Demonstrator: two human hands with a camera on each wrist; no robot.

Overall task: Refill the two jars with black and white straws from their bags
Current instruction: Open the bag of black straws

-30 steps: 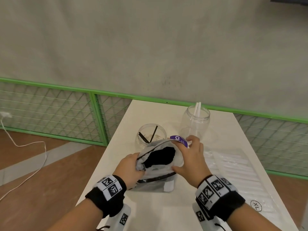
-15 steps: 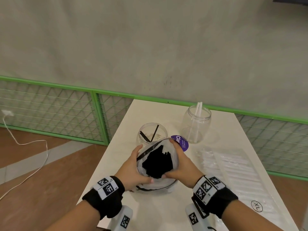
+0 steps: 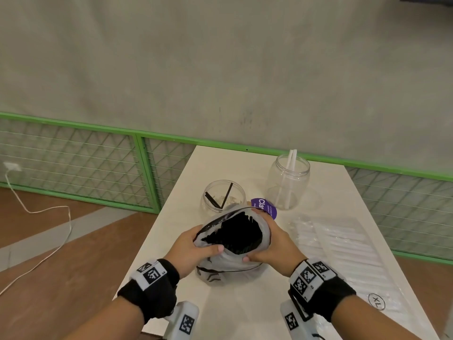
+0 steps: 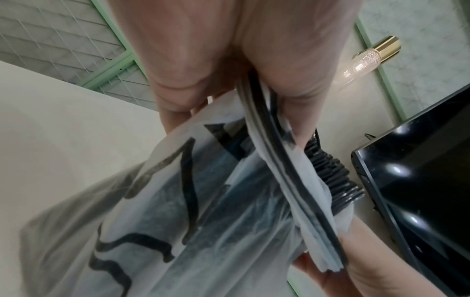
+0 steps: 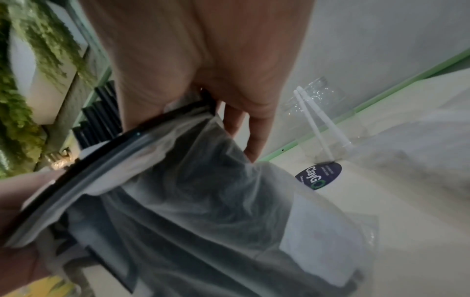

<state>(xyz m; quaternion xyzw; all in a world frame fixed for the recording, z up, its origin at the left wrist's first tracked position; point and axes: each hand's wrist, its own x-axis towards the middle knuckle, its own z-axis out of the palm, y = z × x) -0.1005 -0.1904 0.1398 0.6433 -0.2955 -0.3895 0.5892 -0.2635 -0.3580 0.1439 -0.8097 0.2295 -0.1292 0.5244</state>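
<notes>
A frosted bag (image 3: 228, 263) full of black straws (image 3: 239, 233) stands upright on the white table (image 3: 245, 303), its mouth held wide. My left hand (image 3: 196, 246) grips the bag's left rim, and my right hand (image 3: 272, 244) grips the right rim. The wrist views show the folded rim (image 4: 277, 160) (image 5: 106, 156) pinched between thumb and fingers. Behind the bag a low clear jar (image 3: 223, 198) holds two black straws. A taller clear jar (image 3: 288, 184) at the back right holds two white straws. A flat clear bag of white straws (image 3: 343, 251) lies to the right.
A purple round sticker (image 3: 266, 207) lies on the table between the jars. A green-framed mesh fence (image 3: 73, 163) runs behind the table below a grey wall. A white cable (image 3: 36, 212) trails over the wooden floor at the left.
Both hands have shifted round the bag's rim and pulled the mouth wider, so more of the black straws shows. The bag has stayed in place on the table.
</notes>
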